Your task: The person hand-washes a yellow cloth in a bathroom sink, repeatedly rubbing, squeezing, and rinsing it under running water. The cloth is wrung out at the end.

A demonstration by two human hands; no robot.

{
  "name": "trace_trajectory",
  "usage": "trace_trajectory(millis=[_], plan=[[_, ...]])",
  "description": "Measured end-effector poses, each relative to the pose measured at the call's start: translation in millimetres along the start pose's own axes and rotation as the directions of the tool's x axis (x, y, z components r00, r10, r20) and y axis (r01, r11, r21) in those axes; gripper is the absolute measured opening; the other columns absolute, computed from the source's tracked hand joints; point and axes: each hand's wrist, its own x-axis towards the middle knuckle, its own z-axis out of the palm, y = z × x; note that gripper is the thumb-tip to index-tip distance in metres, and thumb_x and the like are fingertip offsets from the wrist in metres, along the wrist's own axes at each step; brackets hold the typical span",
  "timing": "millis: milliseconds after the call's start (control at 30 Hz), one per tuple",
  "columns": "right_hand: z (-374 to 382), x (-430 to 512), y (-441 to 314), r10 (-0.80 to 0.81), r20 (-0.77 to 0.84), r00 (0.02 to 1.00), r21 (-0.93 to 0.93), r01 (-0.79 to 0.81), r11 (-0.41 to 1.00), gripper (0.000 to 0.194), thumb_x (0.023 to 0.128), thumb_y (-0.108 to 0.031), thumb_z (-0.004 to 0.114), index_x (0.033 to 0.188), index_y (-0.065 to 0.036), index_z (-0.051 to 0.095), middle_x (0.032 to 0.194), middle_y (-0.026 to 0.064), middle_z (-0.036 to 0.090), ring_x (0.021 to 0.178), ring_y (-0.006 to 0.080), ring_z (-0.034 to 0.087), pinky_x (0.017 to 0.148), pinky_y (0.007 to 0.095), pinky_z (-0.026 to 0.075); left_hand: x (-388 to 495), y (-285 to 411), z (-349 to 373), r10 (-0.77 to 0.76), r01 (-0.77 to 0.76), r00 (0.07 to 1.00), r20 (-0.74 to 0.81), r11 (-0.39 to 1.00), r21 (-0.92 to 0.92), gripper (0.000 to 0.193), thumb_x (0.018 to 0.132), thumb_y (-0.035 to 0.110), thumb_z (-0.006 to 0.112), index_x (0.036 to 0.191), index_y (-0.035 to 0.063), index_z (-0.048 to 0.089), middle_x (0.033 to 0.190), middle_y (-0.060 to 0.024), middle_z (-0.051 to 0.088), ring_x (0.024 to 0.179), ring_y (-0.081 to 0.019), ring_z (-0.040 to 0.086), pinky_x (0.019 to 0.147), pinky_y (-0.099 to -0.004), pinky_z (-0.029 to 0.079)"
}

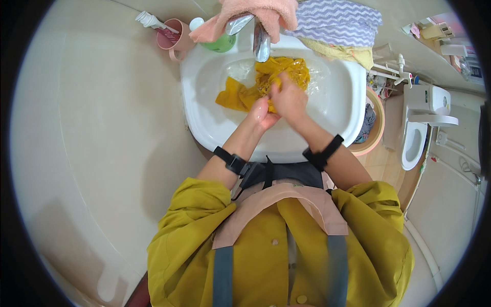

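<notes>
A wet yellow cloth (pixel 282 67) lies bunched in the white washbasin (pixel 274 146), with water around it. One end of the cloth spreads flat towards the basin's left side. My left hand (pixel 264 115) is palm up under the near part of the cloth and grips it. Above it, my right hand (pixel 289 98) is closed on the same cloth, slightly blurred. The two hands are close together and partly hide the fabric between them. The chrome faucet (pixel 262 46) points down just beyond the cloth.
A pink towel (pixel 278 13) drapes over the faucet. Behind the basin's left rim stand a pink cup (pixel 165 40) with tubes and a green bottle (pixel 222 44). Folded towels (pixel 337 23) rest at back right. A tub (pixel 379 122) of laundry and a toilet (pixel 414 142) are to the right.
</notes>
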Motion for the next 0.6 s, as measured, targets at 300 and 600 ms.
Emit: trace_trajectory(millis=[300, 600], plan=[[-8, -38, -18, -0.086, 0.201, 0.976, 0.139, 0.059, 0.989, 0.039, 0.077, -0.032, 0.050, 0.106, -0.005, 0.055, 0.091, 0.0232, 0.059, 0.087, 0.0394, 0.056, 0.077, 0.0434, 0.045, -24, 3, -12, -0.039, 0.049, 0.980, 0.196, 0.998, -0.046, 0.037, 0.093, 0.026, 0.031, 0.122, 0.0049, 0.039, 0.119, -0.0120, 0.047, 0.108, -0.0251, 0.049, 0.091, -0.0411, 0.041], [29, -27, 12, -0.002, 0.198, 0.980, 0.222, -0.043, 0.974, 0.038, 0.077, -0.031, 0.048, 0.107, -0.008, 0.056, 0.094, 0.0256, 0.058, 0.095, 0.0396, 0.054, 0.083, 0.0455, 0.042, -19, 1, -21, -0.086, 0.113, 0.966, 0.245, 0.988, -0.101, 0.046, 0.090, 0.038, 0.033, 0.122, 0.0053, 0.039, 0.124, -0.0142, 0.044, 0.112, -0.0284, 0.045, 0.096, -0.0430, 0.035]])
